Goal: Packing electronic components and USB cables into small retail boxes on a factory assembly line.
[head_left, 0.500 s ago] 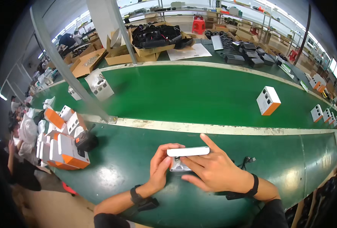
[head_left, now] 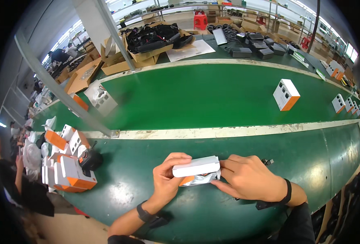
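Both hands meet on a small white and orange box (head_left: 196, 171), held just above the green bench (head_left: 228, 211) near its front edge. The left hand (head_left: 168, 179) wraps its fingers over the box's left end, thumb below, firmly closed on it. The right hand (head_left: 247, 179) pinches the right end, fingertips on a crinkled silvery bag (head_left: 204, 179) that pokes out under the box's white lid side, so the grip there is narrow, closed on box and bag together.

As a judgement, the packing of this box looks midway: the bag is partly inside, yet some of it shows outside, and the flap does not look shut. Tucking the bag in and closing the flap seem left to do.

Left of the grip stands a cluster of like boxes (head_left: 68, 173) with a dark gadget (head_left: 91, 159) beside them. Beyond the grip, across the pale strip, the green belt (head_left: 212, 97) carries a single box (head_left: 286, 94), well apart, with more boxes far to the right
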`<action>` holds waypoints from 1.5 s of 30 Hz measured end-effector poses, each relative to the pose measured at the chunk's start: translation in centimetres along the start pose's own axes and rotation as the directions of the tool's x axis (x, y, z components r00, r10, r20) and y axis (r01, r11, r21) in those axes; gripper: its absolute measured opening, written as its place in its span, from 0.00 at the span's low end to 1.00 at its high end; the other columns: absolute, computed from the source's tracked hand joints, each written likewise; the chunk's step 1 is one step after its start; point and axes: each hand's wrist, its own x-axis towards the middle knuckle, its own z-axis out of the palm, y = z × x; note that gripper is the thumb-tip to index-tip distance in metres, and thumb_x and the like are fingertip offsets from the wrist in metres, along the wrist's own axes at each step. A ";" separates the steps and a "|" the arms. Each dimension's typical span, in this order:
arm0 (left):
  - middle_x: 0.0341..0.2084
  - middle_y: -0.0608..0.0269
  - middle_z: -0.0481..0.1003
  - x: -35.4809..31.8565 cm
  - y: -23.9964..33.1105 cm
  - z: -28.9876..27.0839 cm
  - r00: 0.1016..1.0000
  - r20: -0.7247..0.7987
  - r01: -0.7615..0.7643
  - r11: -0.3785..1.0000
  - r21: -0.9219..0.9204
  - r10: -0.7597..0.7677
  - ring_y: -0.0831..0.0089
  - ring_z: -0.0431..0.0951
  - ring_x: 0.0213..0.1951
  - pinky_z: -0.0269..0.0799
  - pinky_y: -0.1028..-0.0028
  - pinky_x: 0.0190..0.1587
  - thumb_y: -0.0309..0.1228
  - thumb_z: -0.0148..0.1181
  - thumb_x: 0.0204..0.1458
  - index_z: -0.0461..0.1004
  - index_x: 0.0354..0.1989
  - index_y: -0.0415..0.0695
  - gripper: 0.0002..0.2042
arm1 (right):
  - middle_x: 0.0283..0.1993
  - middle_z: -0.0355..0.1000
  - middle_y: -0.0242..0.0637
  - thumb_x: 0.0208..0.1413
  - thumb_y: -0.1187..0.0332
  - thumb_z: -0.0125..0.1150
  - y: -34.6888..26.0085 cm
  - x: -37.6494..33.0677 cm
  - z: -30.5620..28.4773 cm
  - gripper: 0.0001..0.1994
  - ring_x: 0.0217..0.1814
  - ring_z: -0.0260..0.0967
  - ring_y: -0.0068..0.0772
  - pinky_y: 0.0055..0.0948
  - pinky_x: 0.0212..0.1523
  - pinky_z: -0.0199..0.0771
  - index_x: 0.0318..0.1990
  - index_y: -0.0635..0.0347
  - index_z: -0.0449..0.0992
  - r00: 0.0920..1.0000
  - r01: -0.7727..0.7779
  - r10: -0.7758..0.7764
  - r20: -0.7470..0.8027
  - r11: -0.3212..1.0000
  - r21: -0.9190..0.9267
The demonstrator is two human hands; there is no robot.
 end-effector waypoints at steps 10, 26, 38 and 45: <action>0.53 0.60 0.80 -0.9 -0.7 0.4 0.988 -0.112 0.089 0.987 -0.131 -0.103 0.77 0.80 0.54 0.77 0.74 0.58 0.18 0.61 0.63 0.75 0.62 0.36 0.18 | 0.42 0.81 0.36 0.47 0.67 0.80 -2.8 0.4 1.5 0.13 0.33 0.79 0.35 0.34 0.26 0.71 0.35 0.61 0.80 0.957 -0.055 -0.020 -0.288 0.966 -0.251; 0.53 0.54 0.74 -0.9 0.0 -1.1 0.951 0.157 -0.285 0.952 0.106 0.267 0.64 0.77 0.54 0.75 0.63 0.56 0.35 0.77 0.55 0.87 0.53 0.45 0.18 | 0.58 0.72 0.63 0.61 0.74 0.68 -6.4 1.2 -1.5 0.20 0.53 0.75 0.62 0.46 0.50 0.80 0.60 0.69 0.78 0.936 -0.350 0.333 0.115 0.914 0.205; 0.55 0.51 0.76 -2.4 1.9 -0.7 0.925 0.196 -0.380 0.829 0.411 0.326 0.56 0.75 0.54 0.72 0.59 0.59 0.27 0.76 0.47 0.89 0.52 0.50 0.20 | 0.53 0.78 0.48 0.50 0.70 0.80 -2.0 2.1 0.3 0.19 0.40 0.82 0.43 0.35 0.36 0.85 0.49 0.62 0.84 0.996 -0.034 0.040 -0.081 0.997 0.076; 0.55 0.50 0.76 -2.2 1.8 -0.9 0.903 0.223 -0.429 0.794 0.432 0.367 0.52 0.74 0.55 0.71 0.55 0.60 0.25 0.73 0.46 0.89 0.51 0.49 0.20 | 0.57 0.77 0.45 0.52 0.64 0.78 -2.6 2.0 0.1 0.21 0.46 0.80 0.44 0.38 0.38 0.84 0.53 0.61 0.83 0.999 0.030 -0.031 -0.010 0.995 -0.094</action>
